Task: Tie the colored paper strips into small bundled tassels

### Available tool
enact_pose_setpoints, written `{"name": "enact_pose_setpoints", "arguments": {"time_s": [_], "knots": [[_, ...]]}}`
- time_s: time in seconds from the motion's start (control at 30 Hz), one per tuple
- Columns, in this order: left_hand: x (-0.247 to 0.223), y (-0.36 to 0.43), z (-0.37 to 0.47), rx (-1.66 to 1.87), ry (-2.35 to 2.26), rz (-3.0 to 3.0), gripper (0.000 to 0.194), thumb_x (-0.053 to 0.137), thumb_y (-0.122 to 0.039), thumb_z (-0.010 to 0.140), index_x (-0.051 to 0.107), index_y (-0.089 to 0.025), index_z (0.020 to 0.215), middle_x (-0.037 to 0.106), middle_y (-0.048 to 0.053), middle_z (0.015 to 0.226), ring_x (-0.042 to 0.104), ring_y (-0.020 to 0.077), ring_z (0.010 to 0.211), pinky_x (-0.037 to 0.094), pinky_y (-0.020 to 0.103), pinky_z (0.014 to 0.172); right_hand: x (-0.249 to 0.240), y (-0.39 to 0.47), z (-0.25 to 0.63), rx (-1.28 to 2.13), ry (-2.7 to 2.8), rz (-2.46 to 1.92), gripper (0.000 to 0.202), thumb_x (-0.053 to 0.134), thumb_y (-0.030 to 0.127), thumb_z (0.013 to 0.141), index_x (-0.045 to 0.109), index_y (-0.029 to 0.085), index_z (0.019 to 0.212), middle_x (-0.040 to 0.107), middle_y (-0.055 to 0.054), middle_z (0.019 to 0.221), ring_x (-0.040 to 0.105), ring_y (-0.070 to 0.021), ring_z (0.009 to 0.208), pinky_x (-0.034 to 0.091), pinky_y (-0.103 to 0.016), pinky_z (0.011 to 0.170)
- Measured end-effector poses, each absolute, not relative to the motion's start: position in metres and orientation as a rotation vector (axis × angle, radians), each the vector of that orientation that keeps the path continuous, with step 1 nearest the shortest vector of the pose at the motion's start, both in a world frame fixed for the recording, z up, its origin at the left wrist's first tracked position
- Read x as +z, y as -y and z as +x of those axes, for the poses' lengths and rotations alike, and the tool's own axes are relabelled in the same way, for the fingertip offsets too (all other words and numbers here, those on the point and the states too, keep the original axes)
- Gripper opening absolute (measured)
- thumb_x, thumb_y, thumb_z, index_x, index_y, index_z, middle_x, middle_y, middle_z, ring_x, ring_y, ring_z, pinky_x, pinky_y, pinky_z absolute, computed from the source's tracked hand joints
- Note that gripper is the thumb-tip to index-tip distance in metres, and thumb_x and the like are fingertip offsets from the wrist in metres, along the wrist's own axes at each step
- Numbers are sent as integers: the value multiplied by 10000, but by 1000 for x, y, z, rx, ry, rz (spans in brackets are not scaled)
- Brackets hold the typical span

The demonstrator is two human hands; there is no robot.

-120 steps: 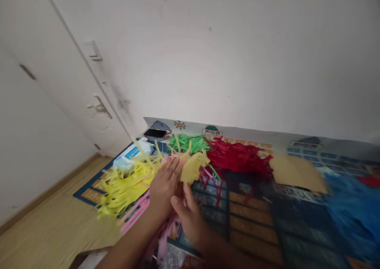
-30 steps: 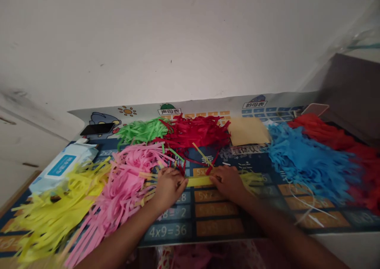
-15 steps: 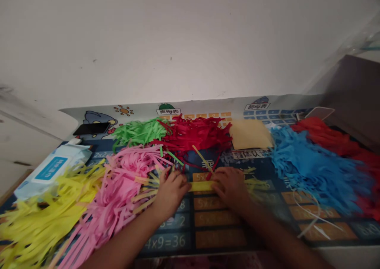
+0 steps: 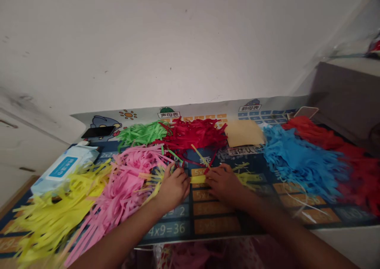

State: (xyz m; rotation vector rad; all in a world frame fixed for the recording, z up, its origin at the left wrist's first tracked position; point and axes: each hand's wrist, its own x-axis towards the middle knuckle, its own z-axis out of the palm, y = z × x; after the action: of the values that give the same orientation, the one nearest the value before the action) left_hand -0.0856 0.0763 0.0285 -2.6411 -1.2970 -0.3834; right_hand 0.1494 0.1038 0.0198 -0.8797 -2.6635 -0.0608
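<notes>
A strip of yellow fringed paper [image 4: 198, 179] lies between my two hands, its cut ends fanning out on both sides. My left hand [image 4: 174, 184] has its fingers curled over the left part of the strip, closed on it. Over the right part, my right hand [image 4: 224, 183] is closed on the paper too, thumb toward the left hand. The fingertips and the paper under them are partly hidden. Just beyond the hands lies a loose pale-yellow strip [image 4: 199, 155], near the pile of red fringed paper [image 4: 197, 134].
Pink [image 4: 126, 187], yellow [image 4: 65, 209] and green fringed paper [image 4: 144, 133] lie left. Blue [image 4: 299, 160] and red-orange fringed paper [image 4: 323, 140] lie right, near white string [image 4: 305, 201]. A wipes pack [image 4: 63, 168], a black phone [image 4: 97, 132] and a tan sheet [image 4: 245, 133] are also there.
The camera view has shifted slightly. My right hand is a little closer to my left, so less yellow paper shows between them. Both hands stay on the strip.
</notes>
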Motion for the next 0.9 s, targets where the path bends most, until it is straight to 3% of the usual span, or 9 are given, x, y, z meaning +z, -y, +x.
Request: {"name": "enact_pose_setpoints", "arguments": {"time_s": [0.1,0.33,0.47,0.63,0.9], "knots": [[29,-78,-82,-452,1333,-2633,130,557,-233,844,677,-211,800,666,21,726,574,217,897,234,547,1047,24,-101,128,-101,2720,-899,152,608,268,852,599,184,978,644,-66,1019,518,-229,960,293,-411,849],[25,-75,-94,-533,1331,-2631,124,586,-263,871,705,-240,900,716,20,821,595,214,916,232,535,1040,3,-109,125,-122,2637,-915,112,563,210,890,618,185,796,632,-41,834,494,-190,838,275,-358,762],[24,-74,-111,-690,1533,-2657,147,574,-275,906,720,-288,891,728,1,886,609,189,897,261,489,987,-7,-111,153,92,2494,-1016,119,617,220,896,693,239,806,676,-3,890,521,-167,851,269,-340,771],[29,-80,-113,-646,1709,-2699,227,538,-309,923,720,-251,799,713,9,863,603,181,868,304,438,930,-3,-116,159,406,2329,-1253,79,689,287,850,725,271,781,690,16,873,546,-176,860,290,-325,767],[24,-88,-106,-656,1796,-2668,238,534,-298,894,648,-208,706,673,19,785,569,200,843,318,431,871,8,-124,145,490,2300,-1459,153,668,233,820,689,235,669,661,6,733,554,-181,792,280,-320,708]]}}
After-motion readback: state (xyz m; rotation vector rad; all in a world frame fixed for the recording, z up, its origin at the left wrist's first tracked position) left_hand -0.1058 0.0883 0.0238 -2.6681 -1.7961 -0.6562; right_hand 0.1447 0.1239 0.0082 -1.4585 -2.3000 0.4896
